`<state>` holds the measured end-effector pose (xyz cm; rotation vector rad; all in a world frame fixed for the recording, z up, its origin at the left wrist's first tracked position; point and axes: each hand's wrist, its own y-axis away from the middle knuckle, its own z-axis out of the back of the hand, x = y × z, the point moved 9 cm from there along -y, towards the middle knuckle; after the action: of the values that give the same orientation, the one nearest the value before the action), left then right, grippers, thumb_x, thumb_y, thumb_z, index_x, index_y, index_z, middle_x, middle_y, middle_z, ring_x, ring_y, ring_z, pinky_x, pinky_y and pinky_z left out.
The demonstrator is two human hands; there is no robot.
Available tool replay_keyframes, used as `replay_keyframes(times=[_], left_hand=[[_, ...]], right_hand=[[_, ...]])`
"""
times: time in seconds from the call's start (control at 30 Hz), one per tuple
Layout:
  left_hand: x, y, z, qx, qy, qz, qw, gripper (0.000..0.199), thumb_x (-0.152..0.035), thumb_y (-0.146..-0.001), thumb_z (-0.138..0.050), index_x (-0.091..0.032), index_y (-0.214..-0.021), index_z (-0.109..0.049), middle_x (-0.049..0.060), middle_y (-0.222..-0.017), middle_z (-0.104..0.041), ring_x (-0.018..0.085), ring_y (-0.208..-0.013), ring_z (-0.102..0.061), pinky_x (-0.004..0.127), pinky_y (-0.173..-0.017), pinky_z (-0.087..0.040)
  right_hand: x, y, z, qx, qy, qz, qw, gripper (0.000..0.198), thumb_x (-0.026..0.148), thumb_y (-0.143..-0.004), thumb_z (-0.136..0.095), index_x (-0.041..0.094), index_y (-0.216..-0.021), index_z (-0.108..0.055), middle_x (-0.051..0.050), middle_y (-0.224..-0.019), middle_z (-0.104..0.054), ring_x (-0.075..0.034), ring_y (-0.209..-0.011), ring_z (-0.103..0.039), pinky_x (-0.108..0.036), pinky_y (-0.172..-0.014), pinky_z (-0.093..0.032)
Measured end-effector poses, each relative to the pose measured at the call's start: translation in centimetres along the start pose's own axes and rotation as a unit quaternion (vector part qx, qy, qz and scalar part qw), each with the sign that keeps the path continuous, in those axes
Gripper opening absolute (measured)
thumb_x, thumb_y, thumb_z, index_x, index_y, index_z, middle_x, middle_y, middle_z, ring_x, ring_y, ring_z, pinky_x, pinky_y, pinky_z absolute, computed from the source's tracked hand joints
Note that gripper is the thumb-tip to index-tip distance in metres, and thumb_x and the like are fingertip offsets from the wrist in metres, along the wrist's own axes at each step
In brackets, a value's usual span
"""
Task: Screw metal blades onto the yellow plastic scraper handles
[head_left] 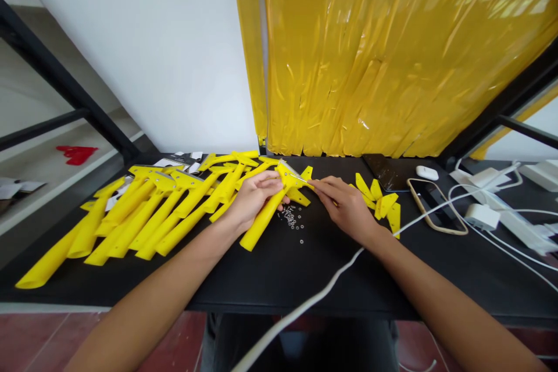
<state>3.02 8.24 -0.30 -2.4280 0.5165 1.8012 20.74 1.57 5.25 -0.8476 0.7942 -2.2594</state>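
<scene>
My left hand is closed around the head end of a yellow plastic scraper, whose hollow handle slants down toward me. My right hand grips a screwdriver; its slim metal shaft reaches left to the scraper's head, and its handle is hidden in my fingers. On the black tabletop just below the head lies a loose scatter of small screws and nuts. A flat yellow plastic piece shows behind the scraper, between my hands.
Several yellow scrapers lie piled at left. Flat yellow pieces lie right of my right hand, near a phone, an earbud case and a charger. A white cable crosses the table's front edge, passing my right forearm.
</scene>
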Motion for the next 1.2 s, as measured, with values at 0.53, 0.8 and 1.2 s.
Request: replay_keyframes(times=[0.53, 0.8, 1.2], left_hand=[[-0.1, 0.3, 0.0, -0.022, -0.001, -0.002, 1.000, 0.032, -0.011, -0.078, -0.079, -0.012, -0.107, -0.066, 0.014, -0.100, -0.074, 0.023, -0.067, -0.074, 0.029, -0.049, -0.058], [0.0, 0.1, 0.2, -0.019, 0.013, 0.004, 1.000, 0.032, -0.011, -0.078, -0.079, -0.013, -0.107, -0.066, 0.013, -0.099, -0.074, 0.022, -0.067, -0.074, 0.029, -0.050, -0.058], [-0.8, 0.7, -0.3, -0.020, -0.074, -0.031, 0.997, 0.030, -0.017, -0.079, -0.082, -0.014, -0.105, -0.068, 0.016, -0.124, -0.068, 0.018, -0.066, -0.073, 0.031, -0.050, -0.059]], right_hand=[[0.7, 0.3, -0.1, -0.002, 0.048, 0.030, 0.998, 0.035, 0.013, -0.102, -0.049, 0.021, -0.131, -0.065, -0.013, -0.106, -0.068, -0.023, -0.096, -0.066, -0.040, -0.082, -0.058], [0.9, 0.0, 0.2, -0.013, 0.010, 0.017, 1.000, 0.031, 0.014, -0.102, -0.050, 0.021, -0.128, -0.066, -0.012, -0.105, -0.068, -0.022, -0.096, -0.066, -0.039, -0.083, -0.058], [-0.4, 0.1, 0.2, -0.016, 0.022, -0.061, 0.998, 0.029, 0.018, -0.103, -0.047, 0.027, -0.119, -0.069, -0.010, -0.106, -0.062, -0.022, -0.092, -0.065, -0.040, -0.078, -0.056]])
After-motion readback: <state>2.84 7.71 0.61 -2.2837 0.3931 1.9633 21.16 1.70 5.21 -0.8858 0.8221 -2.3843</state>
